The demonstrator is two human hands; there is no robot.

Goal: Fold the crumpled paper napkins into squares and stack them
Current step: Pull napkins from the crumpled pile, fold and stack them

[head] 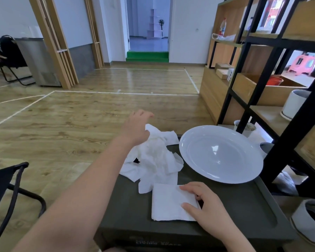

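A heap of crumpled white paper napkins (154, 157) lies on the far left part of a dark box top (244, 206). My left hand (136, 127) reaches over the heap's far edge, palm down, fingers curled and touching the top napkin; whether it grips it I cannot tell. Nearer to me a folded square napkin (168, 202) lies flat on the box. My right hand (205, 206) rests on the square's right edge, fingers spread and pressing it down.
A large white plate (220, 153) sits on the box to the right of the heap. A black-framed wooden shelf (262, 84) with pots stands at the right. A black chair frame (9, 188) is at the left, over wooden floor.
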